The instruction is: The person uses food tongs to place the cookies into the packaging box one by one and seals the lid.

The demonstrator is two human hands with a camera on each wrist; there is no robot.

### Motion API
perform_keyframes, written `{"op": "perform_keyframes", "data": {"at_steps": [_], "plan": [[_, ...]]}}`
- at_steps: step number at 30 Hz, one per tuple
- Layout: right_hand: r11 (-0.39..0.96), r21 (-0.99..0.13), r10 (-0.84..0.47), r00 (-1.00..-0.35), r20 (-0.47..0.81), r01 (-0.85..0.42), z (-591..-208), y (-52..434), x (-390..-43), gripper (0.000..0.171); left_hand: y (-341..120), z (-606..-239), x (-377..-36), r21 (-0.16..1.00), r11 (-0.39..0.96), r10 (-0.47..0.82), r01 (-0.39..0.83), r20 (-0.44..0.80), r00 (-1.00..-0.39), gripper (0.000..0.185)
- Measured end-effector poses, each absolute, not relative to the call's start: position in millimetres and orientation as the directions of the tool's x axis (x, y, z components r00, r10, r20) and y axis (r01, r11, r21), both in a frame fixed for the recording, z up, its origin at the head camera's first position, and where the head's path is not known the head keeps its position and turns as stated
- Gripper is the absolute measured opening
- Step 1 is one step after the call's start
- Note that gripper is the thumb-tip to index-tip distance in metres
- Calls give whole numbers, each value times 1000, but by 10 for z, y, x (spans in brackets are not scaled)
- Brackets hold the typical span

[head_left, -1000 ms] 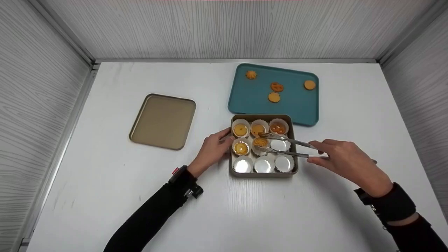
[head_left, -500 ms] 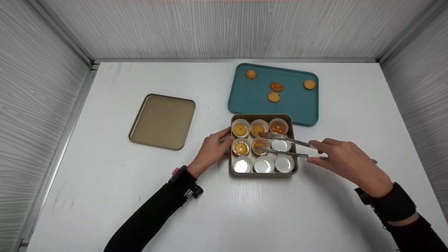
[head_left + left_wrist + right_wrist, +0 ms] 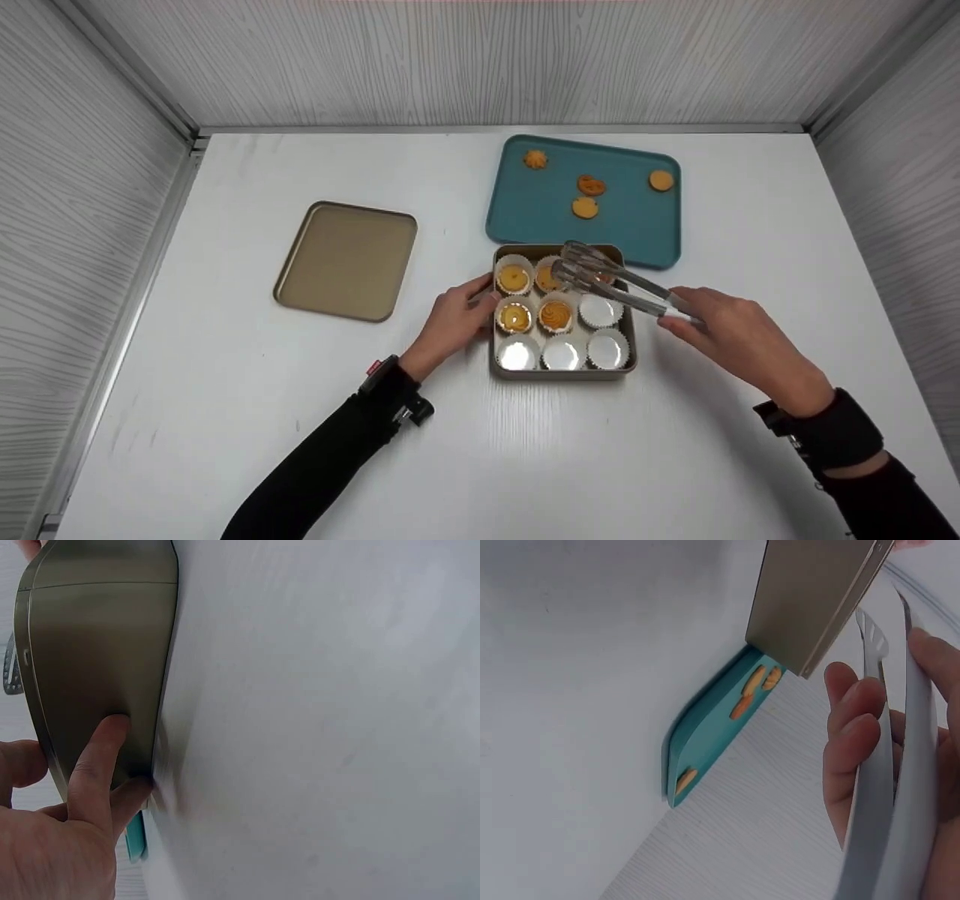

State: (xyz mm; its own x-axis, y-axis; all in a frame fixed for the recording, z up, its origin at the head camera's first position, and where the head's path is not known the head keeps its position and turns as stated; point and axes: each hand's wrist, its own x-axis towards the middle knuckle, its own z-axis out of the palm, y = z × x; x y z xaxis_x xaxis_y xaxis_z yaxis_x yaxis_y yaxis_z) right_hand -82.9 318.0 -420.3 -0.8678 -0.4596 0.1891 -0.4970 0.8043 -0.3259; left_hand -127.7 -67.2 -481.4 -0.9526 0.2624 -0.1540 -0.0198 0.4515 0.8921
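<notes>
Woodgrain walls (image 3: 480,67) enclose a white table (image 3: 480,465). The right hand (image 3: 735,341) holds metal tongs (image 3: 634,298), tips slightly parted, over the tin (image 3: 559,376); their long axis slants leftward and away. The left hand (image 3: 454,319) presses the tin's side, bracing; lifting high should spare the paper cups (image 3: 608,349).

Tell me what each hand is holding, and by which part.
The right hand grips the metal tongs by their arms, thumb on one, fingers on the other. The left hand grips nothing, its fingers just touching the outer wall of the cookie tin.
</notes>
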Motion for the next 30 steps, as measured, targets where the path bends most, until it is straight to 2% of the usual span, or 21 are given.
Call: {"op": "perform_keyframes", "data": {"at_steps": [12,20,30], "plan": [[822,-319,-365,-866,343,-473,-4305,3187,-1018,47,-677,-4798,-1295,884,467,255,-11,-147,-956,52],[855,-352,-289,-914,286,-381,-4244,3137,-1284,45,-683,-4806,-1302,886,463,258,-16,-152,-954,53],[884,-334,-267,-939,215,-328,-4240,3028,-1598,44,-669,-4804,-1269,899,436,256,-49,-177,-950,55]]}}
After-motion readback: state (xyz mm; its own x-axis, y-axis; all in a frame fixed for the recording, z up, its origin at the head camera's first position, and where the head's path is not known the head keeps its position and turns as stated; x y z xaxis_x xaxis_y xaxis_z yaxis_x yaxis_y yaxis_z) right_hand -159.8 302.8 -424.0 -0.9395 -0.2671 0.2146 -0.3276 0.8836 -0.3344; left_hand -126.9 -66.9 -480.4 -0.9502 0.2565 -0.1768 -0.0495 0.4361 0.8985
